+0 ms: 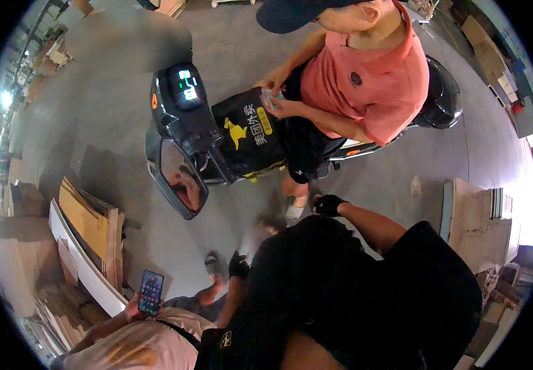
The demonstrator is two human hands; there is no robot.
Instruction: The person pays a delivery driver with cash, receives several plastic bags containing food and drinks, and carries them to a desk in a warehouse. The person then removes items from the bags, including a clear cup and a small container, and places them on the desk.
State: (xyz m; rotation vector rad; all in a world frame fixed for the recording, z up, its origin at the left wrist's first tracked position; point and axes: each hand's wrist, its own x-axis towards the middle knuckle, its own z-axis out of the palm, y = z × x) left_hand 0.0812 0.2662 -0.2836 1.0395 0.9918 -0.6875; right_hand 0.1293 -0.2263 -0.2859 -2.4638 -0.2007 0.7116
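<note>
Floor (396, 166) of smooth grey concrete runs through the room, scuffed and crossed by a thin line at the right. On it, ahead of the camera wearer, stands a black scooter with a lit display (174, 126); a black cover with a yellow animal figure (229, 154) drapes its front. A person in a coral polo shirt (359, 80) sits astride, holding pale printed paper slips (272, 100). Wearer's right hand in a black fingerless glove (329, 205) is near the scooter, fingers partly bent; I cannot tell how far open they are or whether they grip anything. Left hand, likewise gloved (238, 265), hangs low; its fingers are too unclear to tell. Flat tan cardboard sheets (84, 222) lean at left, beige panels (473, 222) stand at right. Lower left, another person's hand (134, 309) holds a black smartphone (150, 291).
</note>
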